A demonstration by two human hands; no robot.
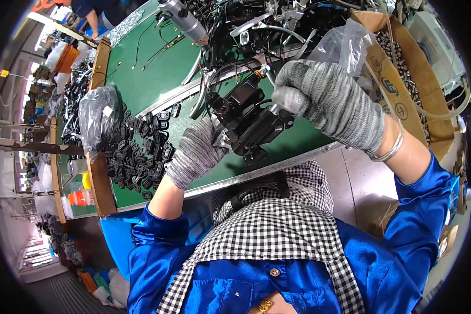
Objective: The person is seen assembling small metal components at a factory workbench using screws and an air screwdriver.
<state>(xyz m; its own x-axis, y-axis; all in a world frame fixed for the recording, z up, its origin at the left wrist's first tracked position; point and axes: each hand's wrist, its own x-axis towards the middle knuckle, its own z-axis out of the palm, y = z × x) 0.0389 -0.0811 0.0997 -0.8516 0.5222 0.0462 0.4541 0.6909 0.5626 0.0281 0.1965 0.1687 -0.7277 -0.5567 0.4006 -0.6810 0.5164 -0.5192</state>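
Note:
My left hand (198, 152), in a grey knitted glove, is closed on the left side of a black plastic assembly (251, 125). The assembly is held over the table's near edge, and a thin black cable loops over its top. My right hand (319, 94), gloved the same way, is curled at the assembly's upper right. Its thumb and fingers close round a shiny metal part (269, 76), which is mostly hidden by the glove. Left of my left hand lies a heap of small black plastic parts (141, 146).
A silver cylindrical power tool (186, 23) hangs above the green table (152, 68). At the right stands a cardboard box (418, 68) with small metal pieces, clear plastic bag (345, 44) beside it. Tangled black parts fill the back. Another person (97, 15) is at far left.

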